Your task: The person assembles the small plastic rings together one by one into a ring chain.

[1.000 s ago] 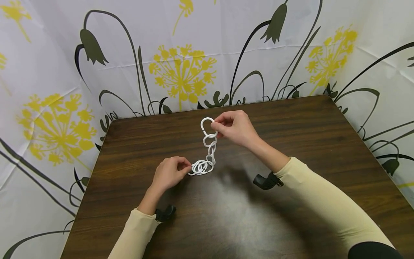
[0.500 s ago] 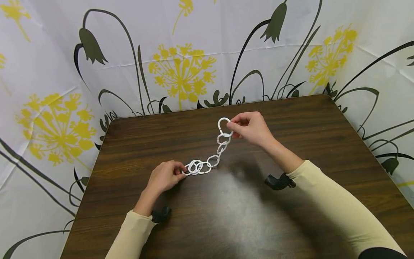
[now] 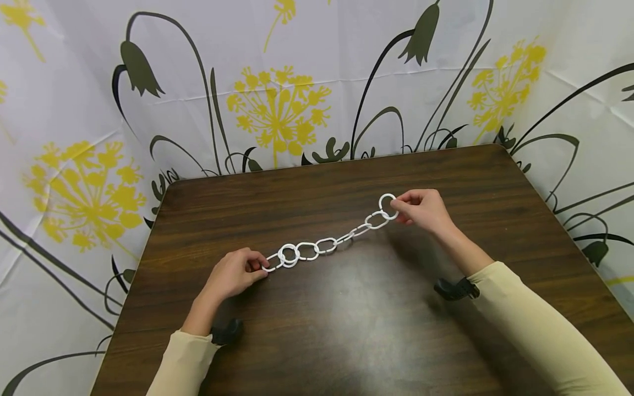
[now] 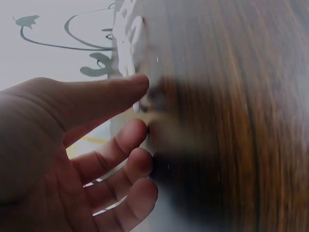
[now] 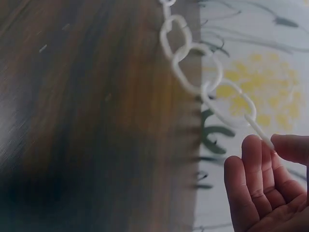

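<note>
A chain of several white plastic links (image 3: 308,251) stretches slantwise between the two hands, low at the left and rising to the right. The left hand (image 3: 236,271) pinches the chain's left end link close over the table; its thumb hides part of that link in the left wrist view. Between thumb and fingers the right hand (image 3: 424,210) pinches the last link at the other end, held up above the tabletop. In the right wrist view the upper links (image 5: 198,67) hang away from the fingertips. Near the left hand, two rings overlap in the head view.
The dark wood-grain table (image 3: 376,330) lies beneath both hands. Behind it and along its sides hangs a white curtain (image 3: 317,33) printed with yellow and dark green flowers. A black strap device sits on each wrist, below pale yellow sleeves (image 3: 535,324).
The right hand has moved right and slightly down, the left hand a little left. The chain, bunched near the left hand before, is now drawn out into a nearly straight line.
</note>
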